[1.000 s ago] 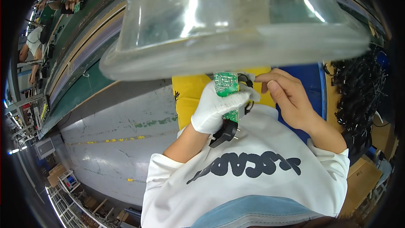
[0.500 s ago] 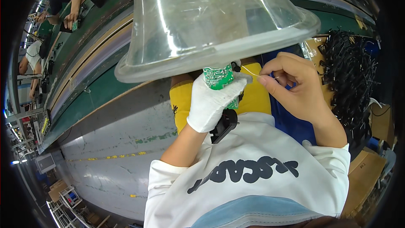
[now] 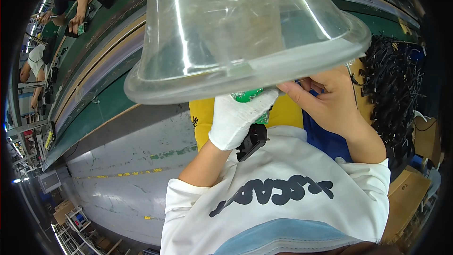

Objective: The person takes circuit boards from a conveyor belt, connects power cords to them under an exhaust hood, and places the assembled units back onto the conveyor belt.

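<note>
My left hand (image 3: 238, 122), in a white glove, is closed around a green circuit board (image 3: 247, 95). Its upper part is hidden by the rim of a large clear plastic hood (image 3: 222, 78). Below the gloved fingers sticks out a black plug housing (image 3: 254, 139) with metal pins. My bare right hand (image 3: 325, 101) is closed in a pinch just right of the board, thumb and fingertips partly behind the hood's rim. The thin pale wire that it held a moment earlier is hidden now.
A heap of black cables (image 3: 391, 94) lies on the bench at right, with a cardboard box (image 3: 406, 198) below. At far left, a co-worker's hand (image 3: 75, 22) handles a small board on the green bench (image 3: 106, 16). A yellow cushion (image 3: 290, 111) lies under my hands.
My right hand has moved slightly left and up, toward the board and behind the rim. The hood appears lower and larger in view, covering more of the board. My left hand has barely moved.
</note>
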Demonstrator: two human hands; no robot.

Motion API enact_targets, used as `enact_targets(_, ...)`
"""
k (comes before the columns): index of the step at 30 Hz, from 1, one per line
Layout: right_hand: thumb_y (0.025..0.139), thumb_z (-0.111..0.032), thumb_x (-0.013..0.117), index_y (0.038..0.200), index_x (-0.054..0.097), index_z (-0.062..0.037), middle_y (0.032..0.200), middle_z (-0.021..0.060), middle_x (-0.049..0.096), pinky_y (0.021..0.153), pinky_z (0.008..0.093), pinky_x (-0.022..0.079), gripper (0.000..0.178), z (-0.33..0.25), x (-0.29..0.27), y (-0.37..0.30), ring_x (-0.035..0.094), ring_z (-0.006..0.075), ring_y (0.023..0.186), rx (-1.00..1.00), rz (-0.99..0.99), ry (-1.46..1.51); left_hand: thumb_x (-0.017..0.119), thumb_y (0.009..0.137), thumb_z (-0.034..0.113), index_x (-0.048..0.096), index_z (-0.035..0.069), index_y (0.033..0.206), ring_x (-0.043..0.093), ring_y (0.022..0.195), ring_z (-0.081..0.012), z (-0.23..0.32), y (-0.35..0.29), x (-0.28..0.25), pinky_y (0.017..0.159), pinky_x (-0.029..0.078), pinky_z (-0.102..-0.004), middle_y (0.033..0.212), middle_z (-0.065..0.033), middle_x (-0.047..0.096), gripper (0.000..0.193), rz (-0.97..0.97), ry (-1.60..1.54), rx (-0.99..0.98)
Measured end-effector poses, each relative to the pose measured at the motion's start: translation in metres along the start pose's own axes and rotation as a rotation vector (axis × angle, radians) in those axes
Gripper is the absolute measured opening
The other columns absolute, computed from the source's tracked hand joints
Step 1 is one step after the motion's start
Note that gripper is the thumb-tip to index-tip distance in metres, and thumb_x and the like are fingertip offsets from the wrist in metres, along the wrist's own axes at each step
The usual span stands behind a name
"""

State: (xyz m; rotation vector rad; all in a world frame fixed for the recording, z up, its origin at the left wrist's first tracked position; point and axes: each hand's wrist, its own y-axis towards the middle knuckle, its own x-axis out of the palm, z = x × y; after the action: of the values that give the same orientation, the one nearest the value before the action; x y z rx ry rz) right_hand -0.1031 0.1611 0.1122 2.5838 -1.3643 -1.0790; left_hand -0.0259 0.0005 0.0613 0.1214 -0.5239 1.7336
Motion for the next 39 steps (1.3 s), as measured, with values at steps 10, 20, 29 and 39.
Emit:
enact_targets(10,0.076,-0.002,0.072,0.082,0.066,-0.0018,0.069,0.0041,0.055,0.051,0.0252,0.038,0.008,0.004,0.009,0.007,0.05,0.0128,0.057,-0.094,0.067,0.084,0.075,0.078,0.011,0.063,0.002,0.102,0.058,0.061,-0.0092,-0.025,0.006,-0.013,0.053,0.046,-0.0227,0.081,-0.0035,0.065,0.029,0.034,0.177,0.12)
enact_targets(20,0.079,-0.002,0.071,0.084,0.066,-0.001,0.072,0.004,0.058,0.053,0.0231,0.038,0.007,0.009,-0.006,-0.008,0.05,0.0103,0.06,-0.032,0.015,0.135,0.072,0.079,0.011,0.065,0.0,0.102,0.06,0.062,-0.0094,-0.04,0.006,-0.025,0.054,0.048,-0.0221,0.088,-0.0085,0.069,0.026,-0.063,0.229,0.094)
enact_targets(29,0.079,-0.006,0.073,0.083,0.067,-0.0016,0.067,0.0042,0.058,0.047,0.023,0.034,0.008,0.008,-0.007,-0.01,0.045,0.01,0.053,-0.007,-0.001,0.071,0.074,0.078,0.011,0.067,0.0,0.096,0.058,0.061,-0.0086,-0.032,0.008,-0.021,0.053,0.047,-0.022,0.082,-0.0044,0.067,0.023,-0.061,0.229,0.128)
enact_targets(39,0.077,0.0,0.066,0.083,0.066,-0.0011,0.068,0.0046,0.058,0.048,0.023,0.035,0.007,0.005,-0.008,-0.01,0.045,0.0106,0.053,-0.061,0.016,0.069,0.073,0.079,0.011,0.066,-0.001,0.099,0.06,0.064,-0.0086,-0.039,0.009,-0.023,0.055,0.048,-0.0213,0.083,-0.0062,0.068,0.024,-0.074,0.207,0.139)
